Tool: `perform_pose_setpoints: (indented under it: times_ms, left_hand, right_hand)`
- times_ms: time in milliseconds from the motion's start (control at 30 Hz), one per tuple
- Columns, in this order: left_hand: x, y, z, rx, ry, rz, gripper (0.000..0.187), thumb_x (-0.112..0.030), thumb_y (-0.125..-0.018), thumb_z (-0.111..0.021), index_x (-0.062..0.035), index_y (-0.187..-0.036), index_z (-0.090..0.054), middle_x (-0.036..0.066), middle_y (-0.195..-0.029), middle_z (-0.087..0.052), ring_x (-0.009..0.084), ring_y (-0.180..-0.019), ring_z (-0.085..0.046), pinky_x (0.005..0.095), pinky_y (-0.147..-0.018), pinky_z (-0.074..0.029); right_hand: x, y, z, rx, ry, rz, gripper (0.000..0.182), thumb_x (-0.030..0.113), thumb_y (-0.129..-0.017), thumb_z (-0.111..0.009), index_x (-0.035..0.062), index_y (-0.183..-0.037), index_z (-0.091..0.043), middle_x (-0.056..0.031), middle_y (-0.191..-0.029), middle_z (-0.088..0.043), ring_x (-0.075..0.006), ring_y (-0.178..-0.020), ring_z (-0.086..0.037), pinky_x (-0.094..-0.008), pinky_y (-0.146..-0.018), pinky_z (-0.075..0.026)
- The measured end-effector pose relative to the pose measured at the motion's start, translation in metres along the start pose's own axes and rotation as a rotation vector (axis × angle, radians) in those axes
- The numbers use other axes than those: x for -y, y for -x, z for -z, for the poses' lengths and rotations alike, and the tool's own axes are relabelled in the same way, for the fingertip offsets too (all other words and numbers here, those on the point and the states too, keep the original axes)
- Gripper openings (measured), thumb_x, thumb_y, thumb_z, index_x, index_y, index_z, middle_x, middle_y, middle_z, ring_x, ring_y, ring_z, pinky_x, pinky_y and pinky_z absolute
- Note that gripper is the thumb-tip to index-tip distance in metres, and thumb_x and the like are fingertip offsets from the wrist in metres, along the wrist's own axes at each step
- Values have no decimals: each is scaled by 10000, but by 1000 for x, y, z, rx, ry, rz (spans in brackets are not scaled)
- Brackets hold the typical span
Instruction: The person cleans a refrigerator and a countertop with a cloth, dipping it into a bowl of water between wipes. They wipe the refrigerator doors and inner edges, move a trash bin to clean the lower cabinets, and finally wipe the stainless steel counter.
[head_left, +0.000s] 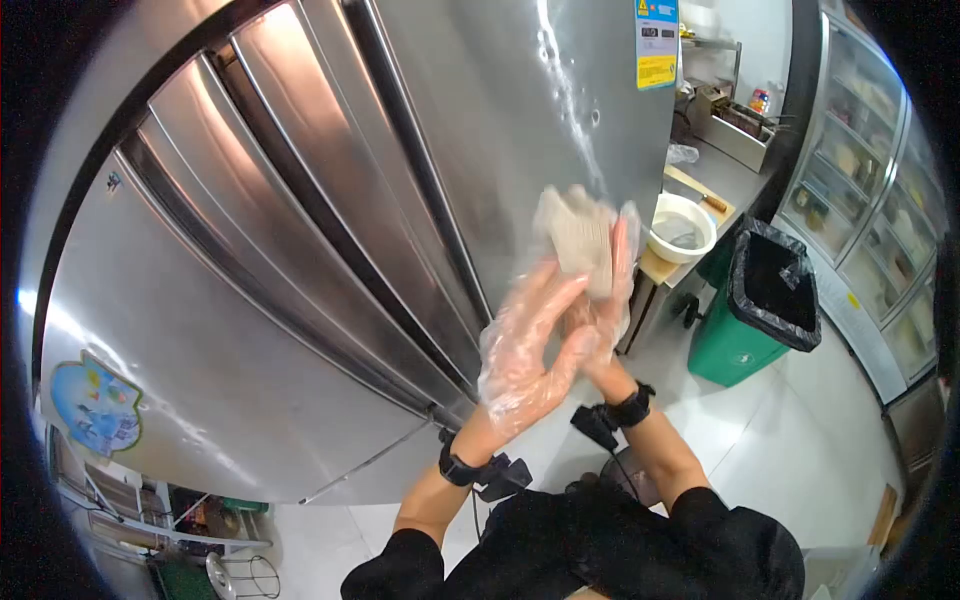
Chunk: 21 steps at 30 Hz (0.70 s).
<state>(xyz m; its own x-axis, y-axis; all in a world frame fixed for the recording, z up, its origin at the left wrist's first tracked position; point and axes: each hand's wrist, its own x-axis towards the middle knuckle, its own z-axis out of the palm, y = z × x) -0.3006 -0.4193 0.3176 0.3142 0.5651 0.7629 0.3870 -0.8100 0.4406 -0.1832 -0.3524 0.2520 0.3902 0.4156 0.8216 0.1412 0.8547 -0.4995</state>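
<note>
Black sleeves (400, 570) lead to the left hand (530, 345) and right hand (608, 315), in baggy clear gloves (503, 378), a pale ribbed cloth (583, 240) between their fingers; blur hides which hand grips it. Slack plastic could snag or slide, dropping the cloth.

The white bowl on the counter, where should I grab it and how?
I'd take the round white bowl by its rim, at two opposite sides, coming down from above. Its open top faces up and the rim curves all the way round, and the greyish contents would probably stay in if it's kept level.
</note>
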Motion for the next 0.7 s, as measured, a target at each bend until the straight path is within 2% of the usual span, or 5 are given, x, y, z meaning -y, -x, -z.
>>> perform_pose_setpoints:
  times_ms: [133,267,367,533,700]
  left_hand:
    - [17,13,-3,-274,-16,77,402,-31,-864,-617,-25,-1253,-516,156,-1310,-532,294,-1242,-488,386,-1037,-379]
    - [30,31,-15,-384,182,356,390,-5,-880,-579,-26,-1263,-509,124,-1320,-521,222,-1216,-499,338,-985,-417]
    - [38,34,-21,-384,177,417,373,-1,-887,-567,-22,-1255,-511,123,-1310,-527,223,-1205,-508,338,-985,-417]
    - [51,35,-40,-373,228,475,336,8,-908,-538,-21,-1242,-507,112,-1281,-546,210,-1184,-519,350,-1026,-383]
    - [55,29,-51,-346,203,519,320,12,-913,-527,-18,-1232,-512,117,-1263,-559,211,-1143,-547,348,-1008,-403]
  right_hand:
    - [-3,-61,-28,189,418,88,825,176,-825,-678,-10,-1469,-197,-234,-1438,-355,-361,-1329,-365,-413,-1087,-323]
    - [-38,-57,-66,458,723,335,808,242,-662,-727,341,-1399,-412,-133,-1532,-211,-413,-1400,-185,-632,-1078,-218]
    - [-52,-71,-65,399,688,530,793,261,-638,-726,360,-1371,-441,-87,-1511,-261,-375,-1393,-228,-629,-1050,-274]
    - [-34,-160,-60,354,779,459,775,300,-683,-704,382,-1396,-410,-90,-1550,-215,-377,-1396,-243,-618,-1086,-224]
    - [-73,-251,-27,21,787,416,678,457,-883,-534,232,-1476,-296,-163,-1528,-243,-387,-1376,-271,-474,-1132,-198]
